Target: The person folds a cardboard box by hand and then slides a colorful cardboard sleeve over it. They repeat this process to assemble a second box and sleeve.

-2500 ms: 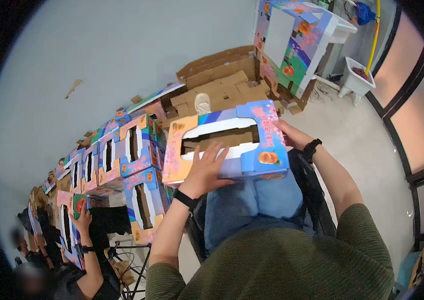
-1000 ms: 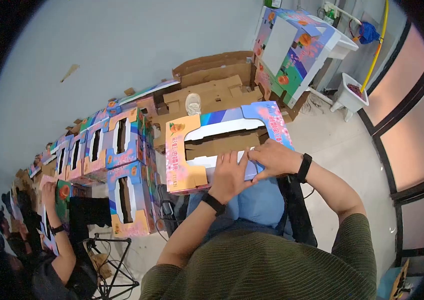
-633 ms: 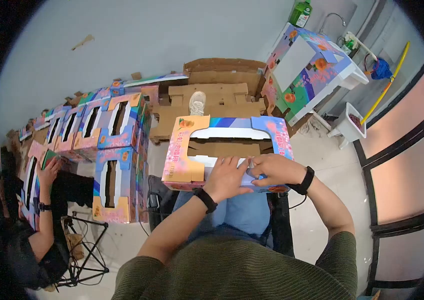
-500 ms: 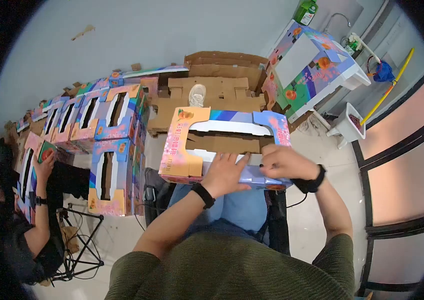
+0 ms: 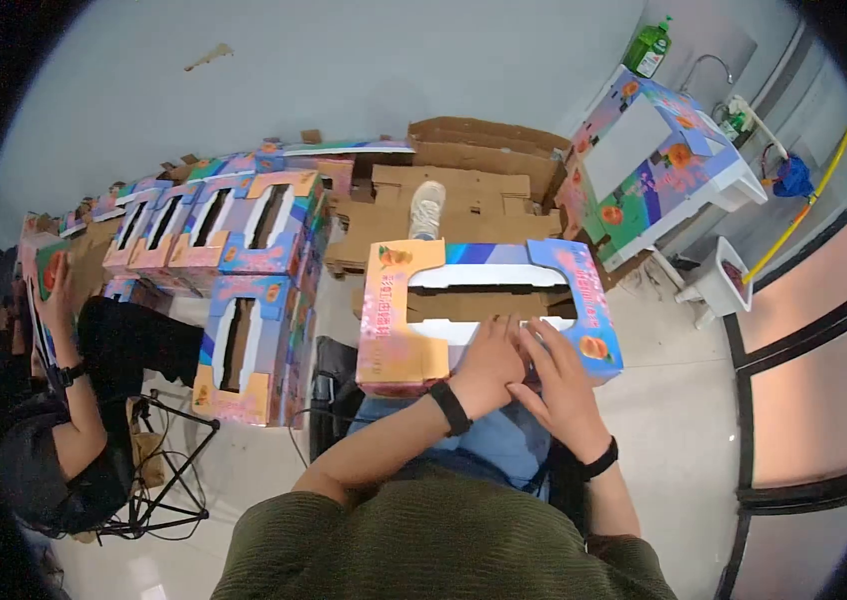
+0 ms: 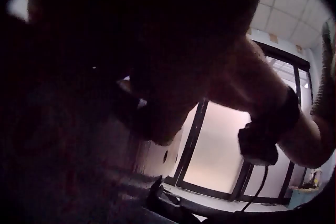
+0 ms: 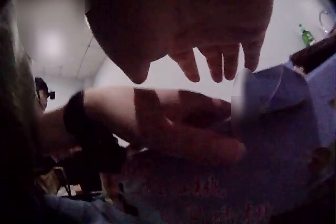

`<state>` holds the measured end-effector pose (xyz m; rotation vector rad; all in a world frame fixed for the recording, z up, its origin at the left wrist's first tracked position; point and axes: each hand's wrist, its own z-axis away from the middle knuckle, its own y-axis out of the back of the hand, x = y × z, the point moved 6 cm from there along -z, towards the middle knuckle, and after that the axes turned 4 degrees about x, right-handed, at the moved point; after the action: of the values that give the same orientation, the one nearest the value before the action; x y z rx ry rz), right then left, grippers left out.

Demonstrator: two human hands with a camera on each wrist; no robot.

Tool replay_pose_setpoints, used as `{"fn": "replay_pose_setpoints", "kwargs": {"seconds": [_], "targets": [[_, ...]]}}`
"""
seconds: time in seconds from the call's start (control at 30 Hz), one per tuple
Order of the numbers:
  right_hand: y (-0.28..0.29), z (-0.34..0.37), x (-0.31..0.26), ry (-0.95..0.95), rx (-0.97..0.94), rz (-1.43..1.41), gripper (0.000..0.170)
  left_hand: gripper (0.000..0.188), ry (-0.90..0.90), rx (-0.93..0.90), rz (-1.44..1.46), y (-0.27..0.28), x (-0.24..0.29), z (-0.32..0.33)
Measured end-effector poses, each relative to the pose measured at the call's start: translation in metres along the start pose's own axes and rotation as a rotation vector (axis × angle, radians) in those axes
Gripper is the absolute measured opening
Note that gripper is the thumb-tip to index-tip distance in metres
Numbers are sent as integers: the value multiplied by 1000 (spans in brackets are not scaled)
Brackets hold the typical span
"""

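Note:
A printed cardboard fruit carton [image 5: 399, 355], orange, pink and blue with peach pictures, lies across the lap with its long cut-out facing up. My left hand [image 5: 489, 370] rests on the near flap, fingertips at the edge of the cut-out. Close beside it, overlapping it in the head view, my right hand [image 5: 564, 395] reaches over the same flap with straight, spread fingers. In the dark right wrist view the right hand [image 7: 205, 24] hangs above the left hand [image 7: 157, 119]. The left wrist view is mostly dark.
Similar cartons [image 5: 254, 255] are stacked at the left, near another person's arm [image 5: 74, 390] and a black folding stool [image 5: 169, 450]. Flattened brown cardboard [image 5: 489, 200] lies ahead under a white shoe [image 5: 428, 208]. A carton-covered sink [image 5: 734, 195] and white tub [image 5: 714, 285] stand right.
My right hand went from the carton's right end to the near flap, curled there, and now has its fingers spread beside the left. The left hand has shifted right along the flap.

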<state>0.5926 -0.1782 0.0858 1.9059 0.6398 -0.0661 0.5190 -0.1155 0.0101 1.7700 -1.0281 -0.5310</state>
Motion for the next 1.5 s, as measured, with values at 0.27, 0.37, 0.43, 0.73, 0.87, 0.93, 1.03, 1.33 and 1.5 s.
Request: {"fn": "replay_pose_setpoints", "kwargs": {"seconds": [0.27,0.37,0.43,0.73,0.87,0.93,1.03,1.33,1.5], "targets": [[-45,-6,4,-31,-147,152,76,78,61,-73,17,70,-54,74],[-51,-12,4,-49,-190,158,80,80,85,-123,126,64,-85,95],[-57,-14,3,-26,-167,201,83,79,58,-107,146,67,-89,97],[-65,-12,3,30,-132,267,90,66,47,33,374,56,-96,86],[-64,-13,3,19,-148,248,92,65,69,68,418,59,-100,86],[-62,-15,2,16,-150,234,92,62,54,94,425,66,-99,85],[-62,-14,5,13,-138,205,91,58,249,172,718,65,-112,94],[-52,-14,-5,-15,-152,172,86,44,49,-99,823,115,-113,37],[-44,-14,-24,-43,-157,126,84,56,47,-185,304,88,-177,-14]]}}
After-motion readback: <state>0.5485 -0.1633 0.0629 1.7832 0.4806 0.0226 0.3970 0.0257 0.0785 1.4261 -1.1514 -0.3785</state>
